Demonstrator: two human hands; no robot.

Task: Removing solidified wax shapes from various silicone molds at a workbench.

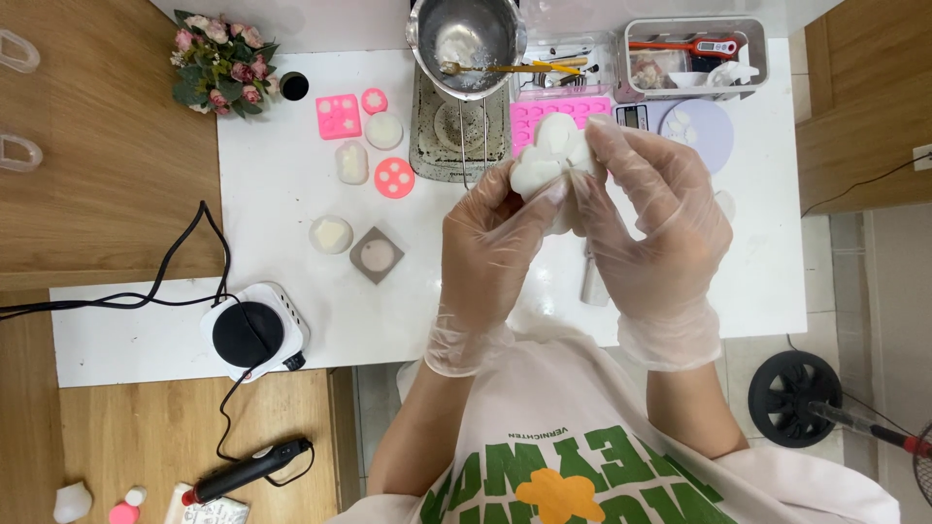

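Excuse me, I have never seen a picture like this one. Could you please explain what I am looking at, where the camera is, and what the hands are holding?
There is no machine here. A person wears one camera on the head, so the single picture looks straight down at that person's own two hands, both in thin clear plastic gloves. The left hand and the right hand together hold a white, lumpy, flower-like moulded piece above a white table.

On the table lie a pink square silicone mould, small round pink and white moulds, a steel pouring pot with a spoon, a small white electric hot plate with a black top, and a bunch of pink artificial roses. A clear box of tools stands at the far edge.
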